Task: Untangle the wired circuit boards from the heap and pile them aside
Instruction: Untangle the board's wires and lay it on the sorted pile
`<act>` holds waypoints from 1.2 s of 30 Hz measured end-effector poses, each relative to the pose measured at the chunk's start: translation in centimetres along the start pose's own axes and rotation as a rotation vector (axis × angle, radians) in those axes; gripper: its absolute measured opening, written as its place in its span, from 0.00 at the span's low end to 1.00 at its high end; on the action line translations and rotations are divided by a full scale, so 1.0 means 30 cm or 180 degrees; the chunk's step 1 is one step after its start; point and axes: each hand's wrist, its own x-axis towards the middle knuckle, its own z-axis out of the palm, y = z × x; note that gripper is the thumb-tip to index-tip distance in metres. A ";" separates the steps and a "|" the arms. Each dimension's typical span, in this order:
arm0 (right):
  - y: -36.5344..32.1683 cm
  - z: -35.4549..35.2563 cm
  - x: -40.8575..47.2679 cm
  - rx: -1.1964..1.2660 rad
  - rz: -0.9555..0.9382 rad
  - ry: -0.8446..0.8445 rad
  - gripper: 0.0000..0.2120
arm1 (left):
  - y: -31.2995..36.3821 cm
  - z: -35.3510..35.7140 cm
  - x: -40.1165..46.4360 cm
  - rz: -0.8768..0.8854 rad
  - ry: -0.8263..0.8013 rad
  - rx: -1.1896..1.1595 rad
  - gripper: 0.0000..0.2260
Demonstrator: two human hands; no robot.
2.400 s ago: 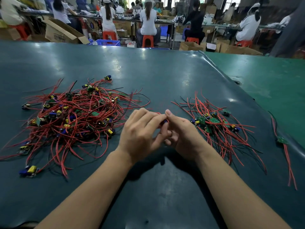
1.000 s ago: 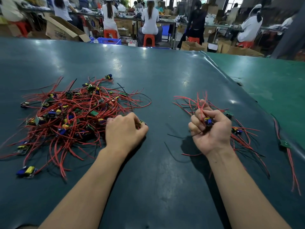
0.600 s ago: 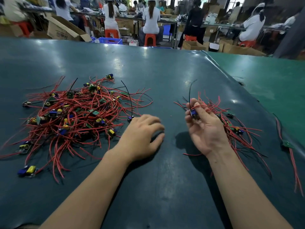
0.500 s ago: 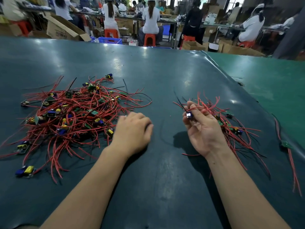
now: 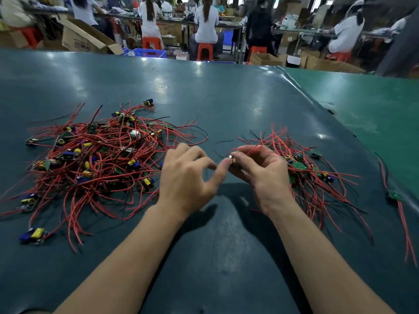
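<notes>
A big tangled heap (image 5: 97,155) of small circuit boards with red and black wires lies on the left of the dark green table (image 5: 226,98). A smaller pile (image 5: 303,168) of sorted boards lies to the right. My right hand (image 5: 260,171) pinches one small wired board (image 5: 231,157) between thumb and fingers, its red wires trailing toward the right pile. My left hand (image 5: 188,177) hovers beside it with fingers loosely curled, the index fingertip touching the held board.
A lone board with red wires (image 5: 399,205) lies at the table's right edge, next to a lighter green surface (image 5: 374,105). Loose boards (image 5: 34,234) sit near the front left. Seated workers, red stools and cardboard boxes fill the background.
My left hand has lifted off the table by the heap and moved right to meet my right hand. My right hand still holds the same board, turned slightly inward.
</notes>
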 end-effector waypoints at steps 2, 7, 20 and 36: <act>0.004 0.004 -0.005 0.0022 -0.0068 -0.0037 0.06 | 0.013 0.009 -0.005 -0.0449 -0.0690 -0.0391 0.25; 0.024 0.013 -0.008 -0.0367 -0.0197 -0.0381 0.09 | 0.001 0.027 -0.014 -0.0769 -0.0486 -0.1711 0.09; -0.005 0.018 -0.012 0.0058 0.0076 0.0249 0.10 | 0.027 0.012 0.033 -0.2729 -0.0105 -0.4513 0.06; -0.037 -0.053 0.012 0.0726 0.0723 -0.0591 0.17 | -0.018 0.000 0.046 -0.3073 0.0002 -0.4787 0.10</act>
